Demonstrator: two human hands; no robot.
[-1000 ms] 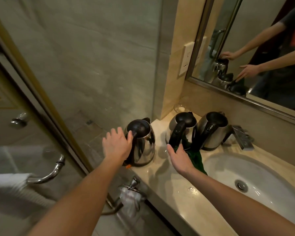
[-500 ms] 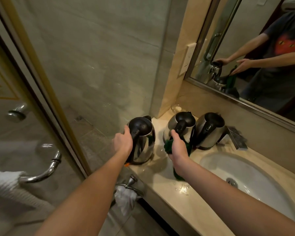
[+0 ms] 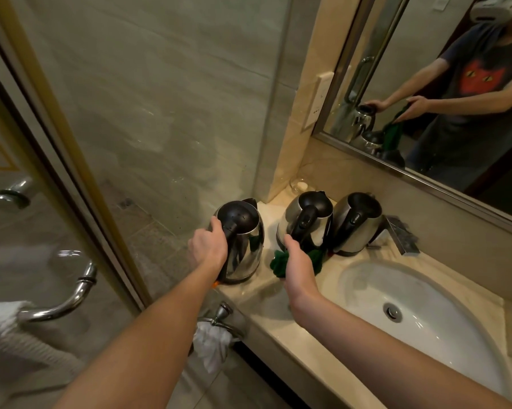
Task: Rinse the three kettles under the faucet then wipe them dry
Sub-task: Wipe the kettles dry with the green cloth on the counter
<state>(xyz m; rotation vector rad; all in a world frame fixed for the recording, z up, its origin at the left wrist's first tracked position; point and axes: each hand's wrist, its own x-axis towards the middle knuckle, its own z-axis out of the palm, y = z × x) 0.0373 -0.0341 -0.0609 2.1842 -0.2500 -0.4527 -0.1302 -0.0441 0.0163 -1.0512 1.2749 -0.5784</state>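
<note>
On a bathroom counter, three kettles stand at 12 o'clock of the hands. The left hand grips the left kettle; the right hand clutches a green cloth. Wiping seems underway, so next the cloth must reach that kettle's wall.

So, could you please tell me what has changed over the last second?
The left hand, open beside the left kettle before, has closed on its handle. The right hand has moved forward and gathered up the green cloth. All three kettles stay standing on the counter.
</note>
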